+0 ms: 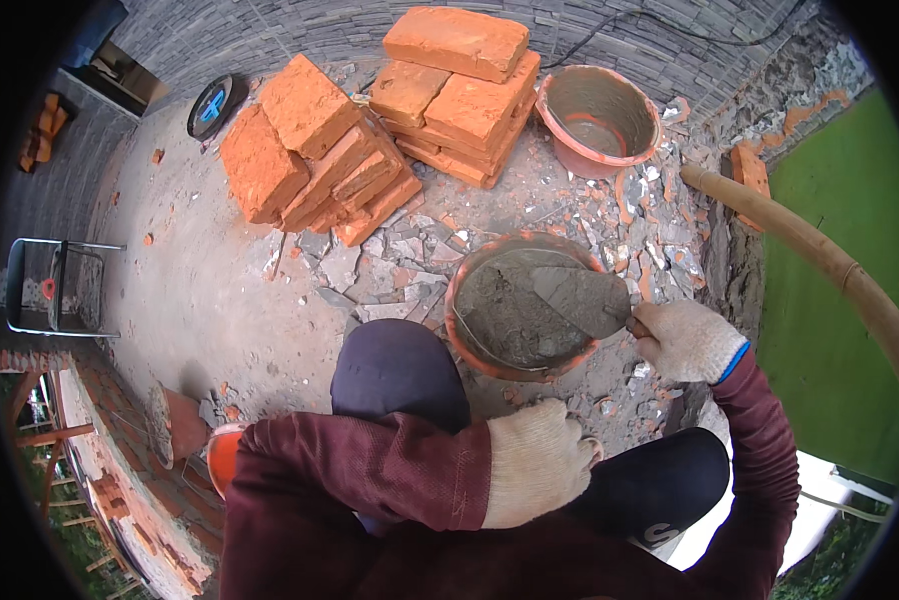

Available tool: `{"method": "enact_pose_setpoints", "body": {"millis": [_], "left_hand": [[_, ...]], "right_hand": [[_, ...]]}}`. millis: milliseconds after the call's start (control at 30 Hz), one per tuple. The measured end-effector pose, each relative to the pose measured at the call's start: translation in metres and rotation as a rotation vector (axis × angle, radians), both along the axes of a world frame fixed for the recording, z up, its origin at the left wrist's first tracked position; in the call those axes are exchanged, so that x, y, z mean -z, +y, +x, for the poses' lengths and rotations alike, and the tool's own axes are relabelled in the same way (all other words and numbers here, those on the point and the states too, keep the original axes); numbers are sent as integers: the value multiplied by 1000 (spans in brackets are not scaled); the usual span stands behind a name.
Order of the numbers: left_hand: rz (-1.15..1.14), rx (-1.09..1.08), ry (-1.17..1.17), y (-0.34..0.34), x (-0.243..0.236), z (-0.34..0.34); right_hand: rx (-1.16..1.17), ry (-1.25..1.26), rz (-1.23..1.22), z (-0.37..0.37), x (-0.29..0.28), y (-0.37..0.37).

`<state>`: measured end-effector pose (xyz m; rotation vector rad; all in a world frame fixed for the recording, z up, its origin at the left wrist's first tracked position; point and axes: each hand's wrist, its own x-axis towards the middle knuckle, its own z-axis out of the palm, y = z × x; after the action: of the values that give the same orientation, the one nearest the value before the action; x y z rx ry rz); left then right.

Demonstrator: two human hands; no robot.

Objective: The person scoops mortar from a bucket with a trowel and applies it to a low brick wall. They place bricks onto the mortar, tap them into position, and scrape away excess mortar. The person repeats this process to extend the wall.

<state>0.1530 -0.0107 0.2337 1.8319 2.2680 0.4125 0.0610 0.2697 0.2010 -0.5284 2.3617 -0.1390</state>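
My right hand [685,342], in a pale knitted glove with a blue cuff, grips a trowel whose mortar-coated blade [580,300] lies over a round orange-rimmed tub of wet grey mortar [495,320]. My left hand [538,458], also gloved, rests bent across my body between my knees, just below the tub, its fingers curled; what they hold, if anything, is too hidden to tell. My dark-clad knees flank that hand.
Two stacks of orange bricks [455,110] stand beyond the tub, beside a mortar-smeared bucket [598,135]. Broken tile pieces litter the floor. A bamboo pole [800,230] slants across the green surface at right. A metal-framed chair [55,290] and another bucket [178,425] are at left.
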Motion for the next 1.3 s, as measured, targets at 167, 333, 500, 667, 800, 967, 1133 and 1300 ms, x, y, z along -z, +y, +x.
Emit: {"method": "enact_pose_setpoints", "body": {"millis": [167, 333, 500, 667, 800, 967, 1133, 1300], "left_hand": [[-43, 36, -71, 3, 15, 12], [-287, 56, -74, -2, 17, 7], [-257, 36, -165, -5, 36, -14], [-245, -58, -227, -22, 27, -20], [-249, -29, -231, -33, 23, -32], [-164, -14, -218, -47, 27, -29], [-170, 27, -186, -36, 28, -19], [-275, 28, -140, -17, 21, -10]], "right_hand": [[-72, -58, 118, -23, 63, -20], [-178, 433, -59, -148, -1, -102], [-101, 936, 38, -308, -6, -208], [36, 600, -60, -336, -22, -218], [199, 468, -470, -334, -17, -167], [646, -272, -1091, -230, -24, -50], [1111, -444, -1527, -83, 44, 91], [1499, -318, -1824, 63, 126, 160]]}}
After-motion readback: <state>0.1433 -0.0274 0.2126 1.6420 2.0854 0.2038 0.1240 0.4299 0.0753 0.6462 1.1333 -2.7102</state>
